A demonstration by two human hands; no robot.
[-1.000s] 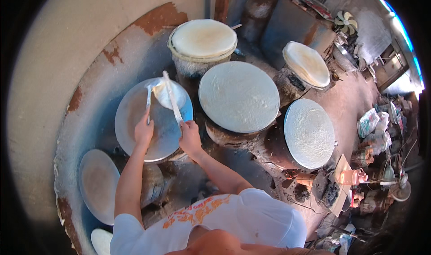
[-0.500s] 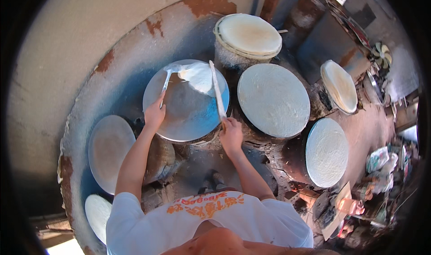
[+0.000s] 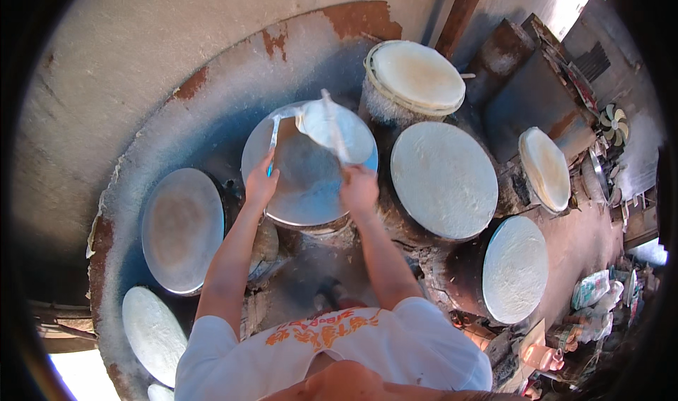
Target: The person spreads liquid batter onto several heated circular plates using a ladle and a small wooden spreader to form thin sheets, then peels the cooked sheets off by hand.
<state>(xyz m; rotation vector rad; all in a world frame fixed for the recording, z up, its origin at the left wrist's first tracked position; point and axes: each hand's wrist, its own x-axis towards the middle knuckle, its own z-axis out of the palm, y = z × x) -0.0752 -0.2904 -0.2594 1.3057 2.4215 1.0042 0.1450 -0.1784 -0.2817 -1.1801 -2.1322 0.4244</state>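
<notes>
A person's left hand (image 3: pixel 260 183) grips a thin metal spatula (image 3: pixel 273 141); the right hand (image 3: pixel 358 187) is clenched around a flat stick (image 3: pixel 333 124), both lifting a thin translucent sheet (image 3: pixel 318 123) off the round steaming pan (image 3: pixel 296 189). Covered round griddles (image 3: pixel 443 178) and a lidded bucket (image 3: pixel 417 76) crowd closely around.

Both arms reach forward, left hand (image 3: pixel 260 184) and right hand (image 3: pixel 359 189) each closed in a grip.
</notes>
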